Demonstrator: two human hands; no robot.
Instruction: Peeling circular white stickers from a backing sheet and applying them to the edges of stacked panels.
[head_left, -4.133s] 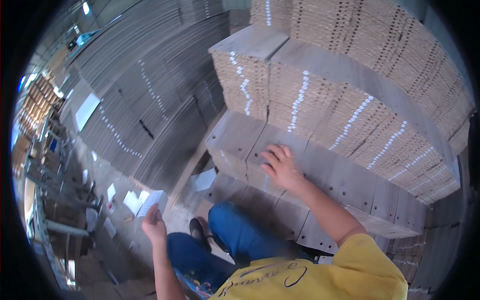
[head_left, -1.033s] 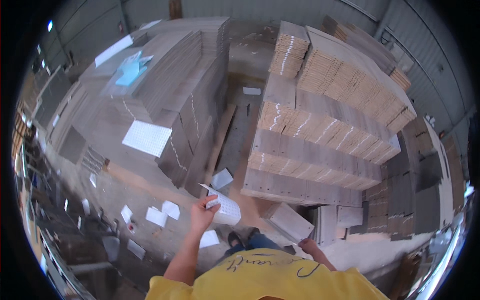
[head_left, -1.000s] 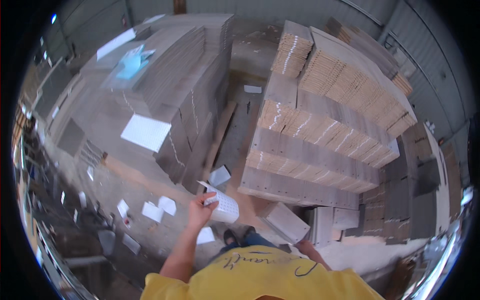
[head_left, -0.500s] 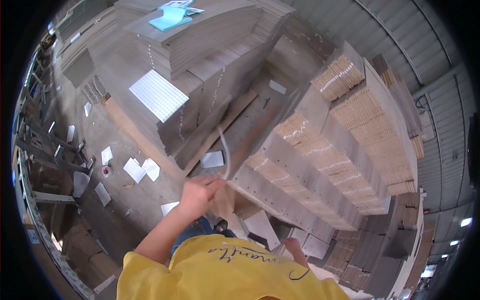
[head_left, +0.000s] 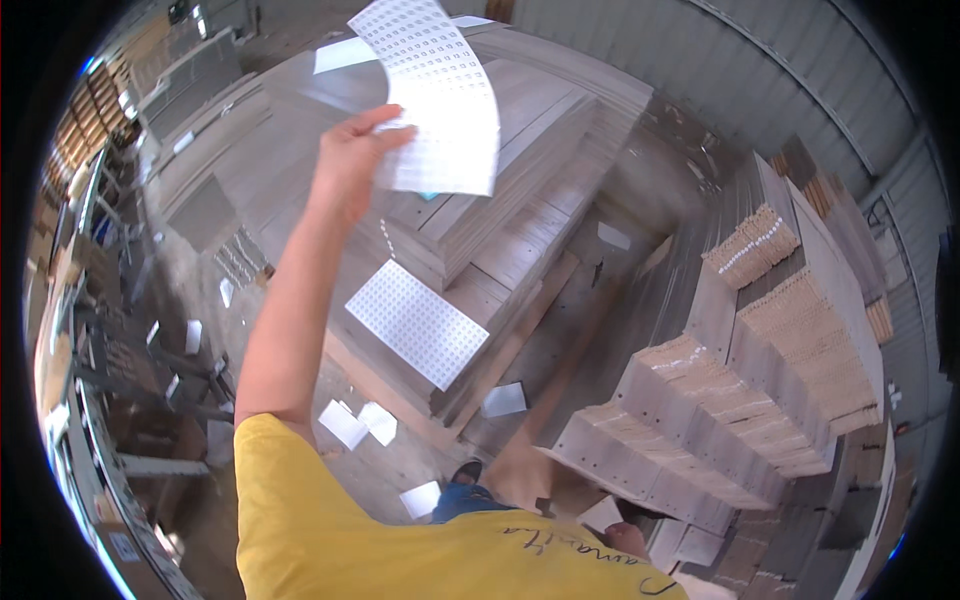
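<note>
Raised over the stacked boards, my left hand [head_left: 360, 150] is closed on a curved white sheet [head_left: 445, 120] printed with a grid of small labels, pinched at its left edge. Below it, a second white label sheet [head_left: 417, 325] lies on the lower step of a large stack of grey-brown panels [head_left: 470, 225]. A sliver of a light blue item [head_left: 428, 196] peeks out under the raised sheet; the rest is hidden. Low beside my body is my right hand [head_left: 628, 538], near the cut panels; its fingers are not clear.
To the right stand stepped piles of narrow panels [head_left: 700, 420] with pale cut ends. Loose paper sheets [head_left: 345, 425] litter the concrete floor. A metal-framed conveyor [head_left: 90, 400] runs along the left. Wooden base boards [head_left: 540, 320] edge the large stack.
My left hand has risen up and forward with the label sheet, which now faces me instead of edge-on. The view has shifted left. My right hand stays low.
</note>
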